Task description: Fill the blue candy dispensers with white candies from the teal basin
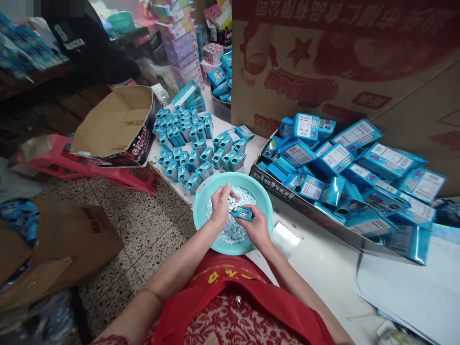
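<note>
A teal plastic bowl [212, 188] full of small pale blue and white candies [233, 232] rests at the table's near edge. My left hand [220, 205] is cupped over the candies with a few pinched in its fingers. My right hand [256, 225] grips a small blue candy box [242, 213] lying sideways above the bowl, its open end toward the left hand. Behind the bowl, several small blue boxes [196, 143] stand in rows on the white table [323, 263].
A shallow carton tray [287, 194] at the right holds several larger flat blue packs. A big printed cardboard box [341, 62] stands behind it. At the left are an open carton [115, 124], a pink stool [72, 165] and a tiled floor. A person in black [86, 48] sits far left.
</note>
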### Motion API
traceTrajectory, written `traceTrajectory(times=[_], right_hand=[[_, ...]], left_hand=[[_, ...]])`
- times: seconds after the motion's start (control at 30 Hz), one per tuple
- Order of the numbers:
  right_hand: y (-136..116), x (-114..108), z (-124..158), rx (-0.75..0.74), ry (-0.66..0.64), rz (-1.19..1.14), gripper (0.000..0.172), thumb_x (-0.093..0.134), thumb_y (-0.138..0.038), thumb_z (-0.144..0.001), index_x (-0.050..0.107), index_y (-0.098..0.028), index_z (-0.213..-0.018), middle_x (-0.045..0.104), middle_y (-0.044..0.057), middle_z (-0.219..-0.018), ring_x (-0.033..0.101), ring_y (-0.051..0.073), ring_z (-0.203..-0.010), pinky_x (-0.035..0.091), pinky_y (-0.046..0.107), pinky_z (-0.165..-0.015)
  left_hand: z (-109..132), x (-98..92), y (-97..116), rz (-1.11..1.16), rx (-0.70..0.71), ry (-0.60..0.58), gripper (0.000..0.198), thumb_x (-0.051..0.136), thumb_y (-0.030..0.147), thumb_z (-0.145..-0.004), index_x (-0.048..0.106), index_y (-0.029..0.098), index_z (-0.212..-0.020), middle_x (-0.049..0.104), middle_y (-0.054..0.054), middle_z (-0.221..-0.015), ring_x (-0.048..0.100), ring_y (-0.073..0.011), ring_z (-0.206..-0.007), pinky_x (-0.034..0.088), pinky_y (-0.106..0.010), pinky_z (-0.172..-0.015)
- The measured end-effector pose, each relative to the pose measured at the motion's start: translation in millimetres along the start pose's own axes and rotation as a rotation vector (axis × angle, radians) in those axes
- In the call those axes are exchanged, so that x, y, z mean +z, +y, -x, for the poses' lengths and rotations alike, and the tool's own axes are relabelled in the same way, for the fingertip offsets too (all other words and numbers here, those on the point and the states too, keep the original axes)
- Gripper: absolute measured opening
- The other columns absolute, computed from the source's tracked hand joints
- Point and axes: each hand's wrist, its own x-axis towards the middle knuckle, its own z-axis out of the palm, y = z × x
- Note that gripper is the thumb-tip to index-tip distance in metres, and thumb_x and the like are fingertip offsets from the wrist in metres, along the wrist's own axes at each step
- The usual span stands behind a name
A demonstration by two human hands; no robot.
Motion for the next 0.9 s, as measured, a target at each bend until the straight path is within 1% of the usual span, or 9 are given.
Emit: traceTrajectory(times=[0.13,0.27,0.33,0.4,0.47,0.53,0.67,0.8,0.9], right_hand=[[-3.2,13.8,3.4,0.019,0.031,-0.013,0.028,0.069,-0.024,-0.064,0.061,-0.021,-0.091,0.063,0.002,-0.09,0.059,0.022,-0.088,0.044,0.035,-0.081],[-5.3,31.7,9.0,0.099,0.015,-0.041,0.032,0.072,-0.016,-0.06,0.061,-0.022,-0.089,0.061,-0.001,-0.086,0.058,0.019,-0.084,0.045,0.031,-0.078],[-6.8,35.5,10.5,0.155,0.006,-0.074,0.035,0.076,-0.016,-0.057,0.061,-0.022,-0.088,0.06,-0.002,-0.085,0.057,0.018,-0.081,0.045,0.03,-0.076],[-9.3,34.4,11.8,0.174,0.021,-0.094,0.037,0.078,-0.016,-0.056,0.061,-0.022,-0.088,0.059,-0.003,-0.085,0.057,0.017,-0.081,0.045,0.029,-0.075],[-11.5,30.2,12.9,0.122,0.037,-0.097,0.038,0.077,-0.015,-0.057,0.061,-0.022,-0.09,0.059,-0.002,-0.087,0.057,0.017,-0.083,0.044,0.029,-0.076],[-11.2,25.7,12.9,0.082,0.046,-0.096,0.035,0.076,-0.014,-0.059,0.061,-0.021,-0.09,0.058,-0.001,-0.087,0.056,0.017,-0.084,0.044,0.029,-0.077],[-3.6,21.3,11.9,0.111,0.055,-0.101,0.031,0.072,-0.011,-0.059,0.059,-0.022,-0.085,0.056,-0.002,-0.083,0.055,0.018,-0.082,0.043,0.03,-0.076],[2.0,21.7,12.9,0.112,0.092,-0.161,0.028,0.07,-0.015,-0.061,0.058,-0.022,-0.086,0.057,-0.002,-0.084,0.055,0.018,-0.084,0.043,0.031,-0.078],[2.0,22.7,11.9,0.13,0.13,-0.214,0.029,0.072,-0.02,-0.062,0.058,-0.022,-0.087,0.057,-0.001,-0.086,0.055,0.019,-0.086,0.042,0.032,-0.079]], left_hand=[[0.6,-8.9,5.3,-0.079,0.02,-0.007,0.036,0.06,0.048,-0.075,0.05,0.017,-0.061,0.052,0.003,-0.051,0.056,-0.0106,-0.049,0.045,-0.022,-0.052],[1.5,-21.0,8.7,-0.151,0.076,-0.025,0.036,0.062,0.04,-0.074,0.043,0.018,-0.053,0.043,0.006,-0.045,0.049,-0.0078,-0.043,0.04,-0.02,-0.047],[2.8,-23.6,11.4,-0.169,0.082,-0.061,0.038,0.063,0.036,-0.073,0.039,0.018,-0.05,0.038,0.007,-0.043,0.045,-0.0067,-0.039,0.038,-0.02,-0.043],[6.0,-22.8,14.7,-0.183,0.083,-0.104,0.039,0.064,0.034,-0.072,0.038,0.018,-0.048,0.035,0.008,-0.043,0.042,-0.0062,-0.037,0.035,-0.02,-0.041],[9.8,-19.5,16.8,-0.181,0.121,-0.127,0.038,0.063,0.033,-0.073,0.039,0.018,-0.048,0.036,0.007,-0.043,0.045,-0.0076,-0.039,0.038,-0.021,-0.043],[12.0,-15.0,15.6,-0.171,0.162,-0.108,0.035,0.062,0.033,-0.073,0.042,0.017,-0.048,0.042,0.006,-0.044,0.053,-0.0104,-0.046,0.045,-0.024,-0.051],[10.9,-7.4,5.3,-0.174,0.106,-0.039,0.031,0.061,0.033,-0.073,0.045,0.017,-0.051,0.051,0.003,-0.049,0.061,-0.0146,-0.056,0.049,-0.027,-0.059],[11.6,-3.0,0.8,-0.172,0.101,-0.08,0.031,0.058,0.035,-0.075,0.045,0.017,-0.054,0.054,0.002,-0.052,0.064,-0.0161,-0.061,0.051,-0.03,-0.065],[12.2,0.1,5.4,-0.163,0.072,-0.089,0.031,0.057,0.037,-0.077,0.045,0.017,-0.055,0.053,0.003,-0.052,0.064,-0.0155,-0.058,0.051,-0.028,-0.061]])
